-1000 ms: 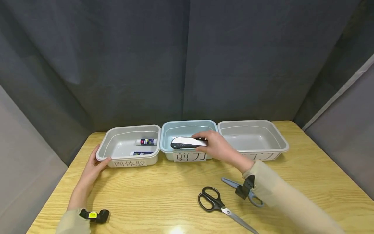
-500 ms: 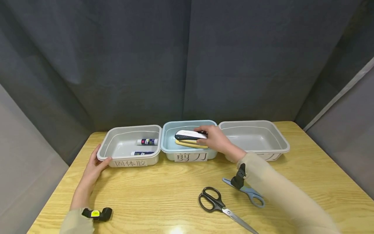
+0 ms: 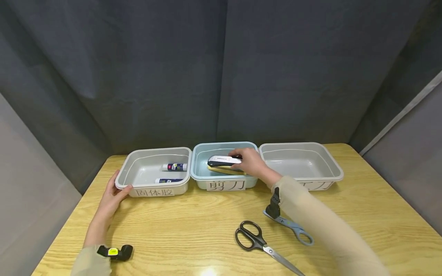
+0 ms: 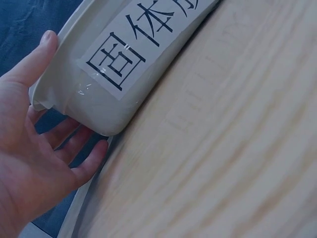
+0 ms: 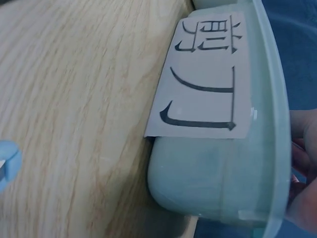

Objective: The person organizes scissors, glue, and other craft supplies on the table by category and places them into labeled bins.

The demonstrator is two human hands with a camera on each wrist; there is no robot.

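My right hand (image 3: 251, 161) grips the right end of a white-and-black stapler (image 3: 221, 160) inside the light blue bin (image 3: 221, 178). Just below the stapler is a yellow item (image 3: 226, 171), partly hidden by it. In the right wrist view only part of my right hand (image 5: 304, 171) shows behind the blue bin (image 5: 218, 181); the stapler is hidden there. My left hand (image 3: 112, 197) holds the front left corner of the left grey bin (image 3: 184, 188). In the left wrist view, its thumb (image 4: 37, 57) lies at the rim and its fingers curve around the corner.
Two glue sticks, one glue stick (image 3: 175, 167) behind the other (image 3: 168, 180), lie in the left bin. A right grey bin (image 3: 336, 175) adjoins the blue one. Black-handled scissors (image 3: 253, 239) and blue scissors (image 3: 297, 228) lie on the wooden table (image 3: 179, 226). A dark curtain (image 3: 165, 76) hangs behind.
My right hand has moved the stapler slightly back and to the right over the blue bin. The yellow item below it has come into view. My left hand stays at the left bin.
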